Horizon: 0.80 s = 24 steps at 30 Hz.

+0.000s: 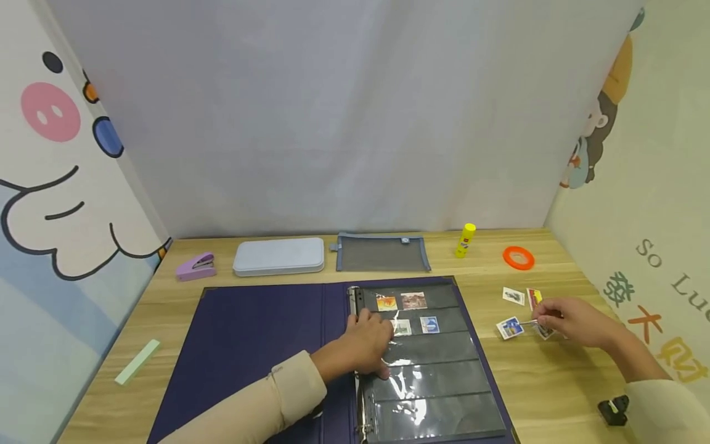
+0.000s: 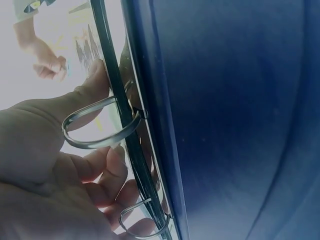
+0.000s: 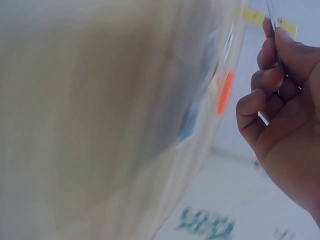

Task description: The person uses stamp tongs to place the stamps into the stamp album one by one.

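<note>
A dark blue ring binder [image 1: 261, 345] lies spread on the table, with a black-backed pocket page [image 1: 432, 351] on its right side. Several stamps, including an orange one [image 1: 386, 302], sit in the page's top two rows. My left hand [image 1: 366, 342] rests on the page beside the metal rings [image 2: 95, 142], partly covering a greenish stamp [image 1: 402, 327]. To the right of the binder, my right hand [image 1: 577, 322] pinches metal tweezers [image 1: 529, 322]. Their tips meet a blue stamp [image 1: 510, 328]; whether they grip it I cannot tell. Another loose stamp [image 1: 545, 333] is partly hidden by that hand.
Along the back stand a purple stapler [image 1: 196, 267], a pale case [image 1: 278, 256], a grey mesh pouch [image 1: 383, 253], a yellow glue stick [image 1: 465, 240] and an orange tape roll [image 1: 518, 258]. A pale green strip [image 1: 137, 362] lies left; a small black object [image 1: 613, 411] lies right.
</note>
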Each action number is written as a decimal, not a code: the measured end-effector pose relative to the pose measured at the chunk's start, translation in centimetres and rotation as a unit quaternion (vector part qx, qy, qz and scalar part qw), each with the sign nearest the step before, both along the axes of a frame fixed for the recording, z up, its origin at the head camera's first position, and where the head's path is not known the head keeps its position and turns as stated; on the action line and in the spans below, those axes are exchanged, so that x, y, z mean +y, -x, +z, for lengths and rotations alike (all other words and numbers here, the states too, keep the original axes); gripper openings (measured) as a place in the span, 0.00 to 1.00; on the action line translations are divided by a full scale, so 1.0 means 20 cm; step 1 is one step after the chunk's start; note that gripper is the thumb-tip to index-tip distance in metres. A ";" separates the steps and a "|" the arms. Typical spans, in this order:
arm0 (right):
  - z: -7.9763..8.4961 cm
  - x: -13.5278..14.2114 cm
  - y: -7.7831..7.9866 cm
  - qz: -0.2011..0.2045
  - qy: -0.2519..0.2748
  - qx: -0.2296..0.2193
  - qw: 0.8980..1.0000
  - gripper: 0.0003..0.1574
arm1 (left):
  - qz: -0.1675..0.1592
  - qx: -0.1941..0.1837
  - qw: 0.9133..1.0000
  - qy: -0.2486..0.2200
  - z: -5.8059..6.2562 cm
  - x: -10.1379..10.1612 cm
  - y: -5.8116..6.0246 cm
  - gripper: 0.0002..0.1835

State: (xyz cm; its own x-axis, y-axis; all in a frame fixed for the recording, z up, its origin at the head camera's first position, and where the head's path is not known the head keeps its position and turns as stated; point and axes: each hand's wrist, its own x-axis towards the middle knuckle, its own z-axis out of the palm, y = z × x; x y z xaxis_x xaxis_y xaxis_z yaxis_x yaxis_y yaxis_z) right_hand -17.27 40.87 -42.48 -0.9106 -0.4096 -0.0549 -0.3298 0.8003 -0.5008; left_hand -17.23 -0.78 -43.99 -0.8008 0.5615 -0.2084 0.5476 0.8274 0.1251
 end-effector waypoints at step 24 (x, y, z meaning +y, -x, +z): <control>0.01 -0.82 0.39 0.192 -0.032 -0.010 0.981 0.06 | -0.006 -0.011 0.999 -0.048 0.01 -0.03 0.00 0.35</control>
State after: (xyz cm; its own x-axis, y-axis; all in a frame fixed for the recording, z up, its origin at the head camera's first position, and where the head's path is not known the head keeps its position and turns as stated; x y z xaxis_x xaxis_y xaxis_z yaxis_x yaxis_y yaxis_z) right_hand -25.03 24.56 -42.30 -0.6887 -0.7171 -0.1071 -0.6037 0.6490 -0.4631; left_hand -17.30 -1.41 -43.82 -0.7896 0.5896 -0.1702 0.5541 0.8042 0.2150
